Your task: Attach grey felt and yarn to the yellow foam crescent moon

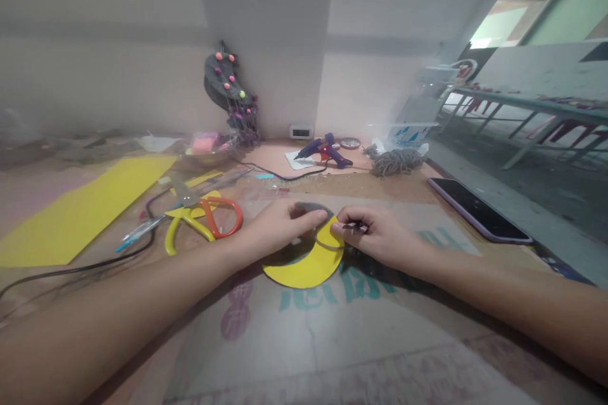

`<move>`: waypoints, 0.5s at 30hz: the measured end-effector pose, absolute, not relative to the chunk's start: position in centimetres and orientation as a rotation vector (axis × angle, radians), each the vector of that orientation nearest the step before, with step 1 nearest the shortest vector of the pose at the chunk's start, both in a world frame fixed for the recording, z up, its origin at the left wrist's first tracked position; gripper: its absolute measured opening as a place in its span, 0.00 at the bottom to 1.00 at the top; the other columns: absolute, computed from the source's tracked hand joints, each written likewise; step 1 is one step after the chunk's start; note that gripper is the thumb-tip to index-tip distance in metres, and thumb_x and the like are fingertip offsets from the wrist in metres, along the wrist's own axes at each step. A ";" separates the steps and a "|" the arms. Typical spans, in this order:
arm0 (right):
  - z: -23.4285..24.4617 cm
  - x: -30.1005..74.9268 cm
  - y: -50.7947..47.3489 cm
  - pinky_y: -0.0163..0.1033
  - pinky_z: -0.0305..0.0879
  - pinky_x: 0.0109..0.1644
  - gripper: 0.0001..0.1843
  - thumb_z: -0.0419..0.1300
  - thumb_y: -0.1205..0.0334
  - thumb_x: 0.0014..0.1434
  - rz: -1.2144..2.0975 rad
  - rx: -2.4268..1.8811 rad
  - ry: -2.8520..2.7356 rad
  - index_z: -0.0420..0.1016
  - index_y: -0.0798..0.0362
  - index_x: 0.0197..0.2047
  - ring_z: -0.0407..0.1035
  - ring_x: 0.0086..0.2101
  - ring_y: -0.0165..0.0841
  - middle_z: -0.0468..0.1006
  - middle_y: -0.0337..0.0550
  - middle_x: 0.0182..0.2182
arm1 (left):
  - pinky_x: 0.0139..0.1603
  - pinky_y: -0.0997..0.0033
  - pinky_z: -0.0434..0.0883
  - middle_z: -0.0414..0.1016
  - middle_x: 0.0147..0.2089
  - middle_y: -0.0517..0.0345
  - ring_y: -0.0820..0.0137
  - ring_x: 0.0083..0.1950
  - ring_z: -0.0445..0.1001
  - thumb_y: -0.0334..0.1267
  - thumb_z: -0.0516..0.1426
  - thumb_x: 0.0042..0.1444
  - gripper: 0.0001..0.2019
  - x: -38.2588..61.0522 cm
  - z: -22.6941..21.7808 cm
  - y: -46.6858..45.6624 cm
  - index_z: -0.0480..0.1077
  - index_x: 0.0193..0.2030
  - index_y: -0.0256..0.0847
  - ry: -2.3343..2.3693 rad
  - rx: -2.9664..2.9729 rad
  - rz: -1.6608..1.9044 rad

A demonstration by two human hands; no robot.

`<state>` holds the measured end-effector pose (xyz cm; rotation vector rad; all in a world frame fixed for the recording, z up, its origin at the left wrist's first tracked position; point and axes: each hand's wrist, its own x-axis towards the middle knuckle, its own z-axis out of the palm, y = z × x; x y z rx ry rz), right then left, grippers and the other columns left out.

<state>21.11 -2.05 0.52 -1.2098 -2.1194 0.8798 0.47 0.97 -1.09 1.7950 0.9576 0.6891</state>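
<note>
A flat yellow crescent [304, 271], seemingly card or foam, is held just above the plastic-covered table. My left hand [280, 228] pinches its upper part, thumb on top. Grey yarn [312, 207] covers the crescent's far tip. A loose grey strand loops across the yellow face below my thumb. My right hand [375, 234] is closed at the crescent's right edge, fingers curled around the yarn. Something small and dark shows between those fingers, too hidden to make out fully.
Orange-handled scissors [222, 218] and yellow-handled pliers [187, 224] lie left, near a yellow sheet [95, 209]. Behind are a glue gun [327, 150] with a cord, a grey yarn bundle [398, 162] and a decorated grey crescent [221, 82]. A phone [479, 209] lies right.
</note>
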 end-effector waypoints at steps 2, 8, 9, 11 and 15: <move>0.6 21.1 -2.0 0.32 0.55 0.27 0.13 0.56 0.54 0.59 0.868 -1.226 -2.112 0.72 0.55 0.30 0.60 0.25 0.27 0.68 0.37 0.23 | 0.27 0.75 0.61 0.66 0.25 0.63 0.74 0.26 0.64 0.49 0.54 0.58 0.16 0.5 -1.1 1.0 0.67 0.28 0.38 0.954 1.785 0.683; 0.8 21.4 -1.7 0.33 0.56 0.28 0.14 0.56 0.54 0.58 0.814 -1.239 -2.030 0.71 0.55 0.29 0.61 0.25 0.28 0.69 0.38 0.23 | 0.27 0.76 0.61 0.67 0.24 0.63 0.75 0.25 0.64 0.34 0.53 0.51 0.04 0.7 -0.9 0.9 0.68 0.29 0.37 0.910 1.649 0.717; 0.8 21.5 -1.7 0.32 0.56 0.27 0.14 0.56 0.54 0.58 0.804 -1.238 -2.018 0.71 0.55 0.29 0.60 0.25 0.28 0.68 0.37 0.23 | 0.26 0.76 0.60 0.67 0.23 0.64 0.76 0.24 0.64 0.32 0.53 0.49 0.04 0.8 -0.7 0.9 0.69 0.30 0.38 0.912 1.605 0.735; 0.7 21.5 -1.6 0.32 0.55 0.27 0.13 0.56 0.55 0.58 0.793 -1.226 -2.005 0.71 0.55 0.28 0.60 0.24 0.27 0.68 0.37 0.22 | 0.25 0.77 0.59 0.67 0.23 0.65 0.77 0.23 0.63 0.31 0.52 0.47 0.05 0.9 -0.5 0.7 0.68 0.31 0.38 0.903 1.522 0.772; 0.6 21.6 -1.6 0.32 0.56 0.27 0.13 0.56 0.54 0.59 0.820 -1.199 -1.990 0.72 0.55 0.29 0.61 0.24 0.28 0.69 0.37 0.23 | 0.26 0.76 0.60 0.68 0.25 0.62 0.76 0.25 0.64 0.34 0.52 0.52 0.05 0.8 -0.3 0.6 0.67 0.28 0.37 0.883 1.538 0.809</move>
